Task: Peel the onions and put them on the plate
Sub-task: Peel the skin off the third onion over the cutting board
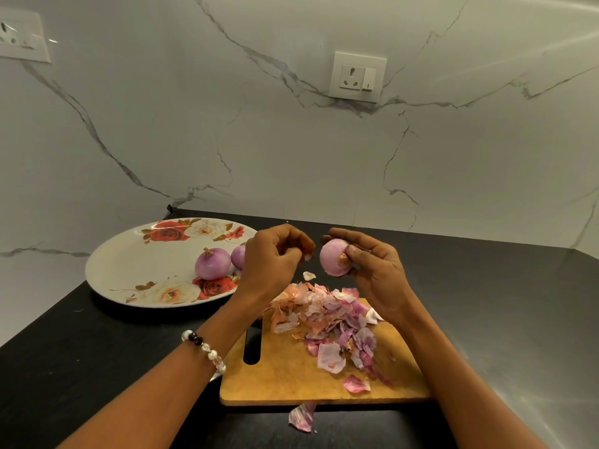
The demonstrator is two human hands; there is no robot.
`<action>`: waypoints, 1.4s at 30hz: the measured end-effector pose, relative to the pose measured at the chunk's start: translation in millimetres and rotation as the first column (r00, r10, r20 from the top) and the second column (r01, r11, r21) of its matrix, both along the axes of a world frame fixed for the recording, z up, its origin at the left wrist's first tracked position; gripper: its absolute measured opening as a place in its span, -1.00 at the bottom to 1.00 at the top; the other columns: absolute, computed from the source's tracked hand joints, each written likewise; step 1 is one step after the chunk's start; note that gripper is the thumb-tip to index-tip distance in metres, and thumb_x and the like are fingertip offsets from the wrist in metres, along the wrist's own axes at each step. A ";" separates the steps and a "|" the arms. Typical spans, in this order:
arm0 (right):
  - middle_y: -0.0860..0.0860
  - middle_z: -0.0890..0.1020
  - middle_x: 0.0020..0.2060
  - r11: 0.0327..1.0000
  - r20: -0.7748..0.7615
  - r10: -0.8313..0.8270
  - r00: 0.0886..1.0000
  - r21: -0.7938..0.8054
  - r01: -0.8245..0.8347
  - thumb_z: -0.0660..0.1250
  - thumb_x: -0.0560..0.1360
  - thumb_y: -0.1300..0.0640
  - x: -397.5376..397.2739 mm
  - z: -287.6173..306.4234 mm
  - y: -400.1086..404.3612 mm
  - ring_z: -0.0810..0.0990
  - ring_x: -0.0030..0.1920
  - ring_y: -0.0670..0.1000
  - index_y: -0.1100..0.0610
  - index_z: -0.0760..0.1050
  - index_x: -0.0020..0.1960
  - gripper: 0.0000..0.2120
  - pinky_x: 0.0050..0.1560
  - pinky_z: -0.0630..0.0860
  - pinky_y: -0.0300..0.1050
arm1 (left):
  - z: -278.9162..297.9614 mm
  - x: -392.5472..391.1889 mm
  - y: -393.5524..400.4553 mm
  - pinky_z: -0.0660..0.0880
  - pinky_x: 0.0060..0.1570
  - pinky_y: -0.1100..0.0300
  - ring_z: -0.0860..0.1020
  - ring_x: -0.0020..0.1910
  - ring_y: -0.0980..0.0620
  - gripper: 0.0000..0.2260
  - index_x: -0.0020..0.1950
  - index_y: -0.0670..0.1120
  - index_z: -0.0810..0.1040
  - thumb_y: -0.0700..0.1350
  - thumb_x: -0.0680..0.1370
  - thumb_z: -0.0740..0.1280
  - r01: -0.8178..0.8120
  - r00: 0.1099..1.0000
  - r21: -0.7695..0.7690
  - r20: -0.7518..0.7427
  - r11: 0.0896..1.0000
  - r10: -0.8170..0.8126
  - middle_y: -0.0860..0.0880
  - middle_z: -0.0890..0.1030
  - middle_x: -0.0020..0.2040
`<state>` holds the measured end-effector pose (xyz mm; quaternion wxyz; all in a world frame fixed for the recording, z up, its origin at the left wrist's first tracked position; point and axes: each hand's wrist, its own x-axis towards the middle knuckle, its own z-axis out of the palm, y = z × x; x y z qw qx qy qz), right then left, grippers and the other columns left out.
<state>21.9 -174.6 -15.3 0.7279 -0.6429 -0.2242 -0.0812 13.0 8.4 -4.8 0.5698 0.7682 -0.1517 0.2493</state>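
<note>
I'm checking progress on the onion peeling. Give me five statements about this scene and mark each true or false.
1. The right hand holds a peeled onion above the cutting board. True.
2. The floral plate holds no onions. False: two onions lie on it, one in full view and one partly hidden behind the left hand.
3. The onion skins are piled on the plate. False: they lie on the cutting board, with one scrap on the black counter.
4. A beaded bracelet is on the left wrist. True.
5. A knife lies on the board. False: none is visible.
</note>
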 end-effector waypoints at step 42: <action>0.09 0.66 0.14 0.990 -0.096 0.141 0.985 0.026 -0.139 0.13 0.61 0.33 -5.2 -0.9 2.5 0.60 0.21 0.15 0.14 0.59 0.19 -0.68 0.14 0.60 -0.06 | -10.2 3.6 -0.5 0.58 -0.16 0.33 0.62 -0.16 0.10 -0.84 0.05 -0.11 0.66 -0.25 0.50 0.38 -0.020 0.983 0.144 0.182 0.989 -0.006 0.01 0.67 -0.08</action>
